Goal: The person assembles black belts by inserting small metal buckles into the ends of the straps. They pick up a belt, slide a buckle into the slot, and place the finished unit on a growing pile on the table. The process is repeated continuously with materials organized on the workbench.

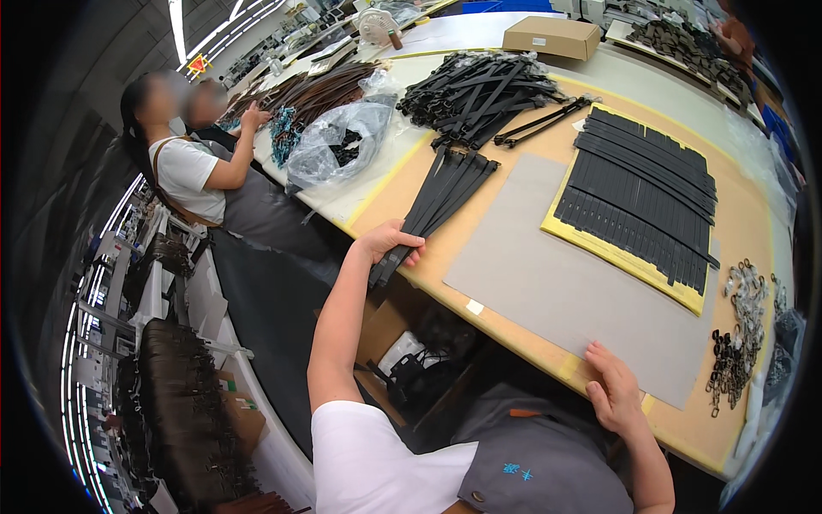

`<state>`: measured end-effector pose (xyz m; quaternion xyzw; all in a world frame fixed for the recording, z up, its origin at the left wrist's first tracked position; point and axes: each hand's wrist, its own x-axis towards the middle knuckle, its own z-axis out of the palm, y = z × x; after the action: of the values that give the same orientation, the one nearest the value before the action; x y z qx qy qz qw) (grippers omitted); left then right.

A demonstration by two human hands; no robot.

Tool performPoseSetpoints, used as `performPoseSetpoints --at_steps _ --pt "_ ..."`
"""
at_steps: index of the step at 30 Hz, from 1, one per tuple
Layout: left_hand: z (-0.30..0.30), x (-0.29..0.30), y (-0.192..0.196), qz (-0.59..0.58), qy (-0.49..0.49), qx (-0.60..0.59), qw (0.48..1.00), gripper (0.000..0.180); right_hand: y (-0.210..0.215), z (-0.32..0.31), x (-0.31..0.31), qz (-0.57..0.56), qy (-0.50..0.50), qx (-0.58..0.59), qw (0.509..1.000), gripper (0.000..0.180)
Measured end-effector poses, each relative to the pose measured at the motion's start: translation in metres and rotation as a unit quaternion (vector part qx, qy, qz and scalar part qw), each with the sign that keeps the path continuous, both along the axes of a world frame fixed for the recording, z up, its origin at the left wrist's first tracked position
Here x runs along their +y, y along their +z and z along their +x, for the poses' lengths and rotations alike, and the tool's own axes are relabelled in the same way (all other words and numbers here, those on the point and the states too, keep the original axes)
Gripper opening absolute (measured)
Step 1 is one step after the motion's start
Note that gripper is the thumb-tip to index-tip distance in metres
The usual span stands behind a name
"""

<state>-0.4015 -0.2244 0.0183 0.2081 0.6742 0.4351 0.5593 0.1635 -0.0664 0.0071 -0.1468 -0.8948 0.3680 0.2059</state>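
Note:
My left hand point(390, 242) is closed around a fanned bundle of black straps point(452, 188) at the table's front edge. The lower strap ends hang past the edge, and the other ends lie on the table toward a pile of black straps with buckles point(479, 90). My right hand point(615, 390) is empty at the near edge, with its fingers stretched out beside a flat grey sheet point(522, 257). Beyond that sheet, rows of black straps point(638, 188) lie side by side on a yellow board point(616, 276), with several straps laid across them.
Metal clasps point(743, 295) and dark chain-like hardware point(728, 368) lie at the right. A clear plastic bag point(312, 158), brown straps point(321, 90) and a cardboard box point(552, 36) are farther back. Two people point(193, 167) stand at the left. Dark straps hang on a rack point(180, 403).

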Motion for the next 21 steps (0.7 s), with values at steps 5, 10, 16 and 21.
performPoseSetpoints --at_steps 5,10,16,21 --pt "-0.001 -0.012 0.011 -0.015 0.029 0.038 0.999 0.035 -0.001 -0.002 0.000 -0.006 -0.005 0.004 1.000 0.041" --pt "0.006 -0.019 0.014 -0.023 0.043 0.213 0.976 0.049 -0.001 -0.003 -0.002 -0.015 -0.002 0.003 1.000 0.039" --pt "0.034 0.002 0.028 -0.184 -0.072 0.621 0.758 0.056 -0.002 -0.002 -0.005 -0.008 -0.014 0.013 1.000 0.037" --pt "0.063 0.034 0.024 -0.178 -0.062 0.664 0.724 0.081 -0.003 -0.003 -0.005 -0.006 -0.014 0.018 1.000 0.036"
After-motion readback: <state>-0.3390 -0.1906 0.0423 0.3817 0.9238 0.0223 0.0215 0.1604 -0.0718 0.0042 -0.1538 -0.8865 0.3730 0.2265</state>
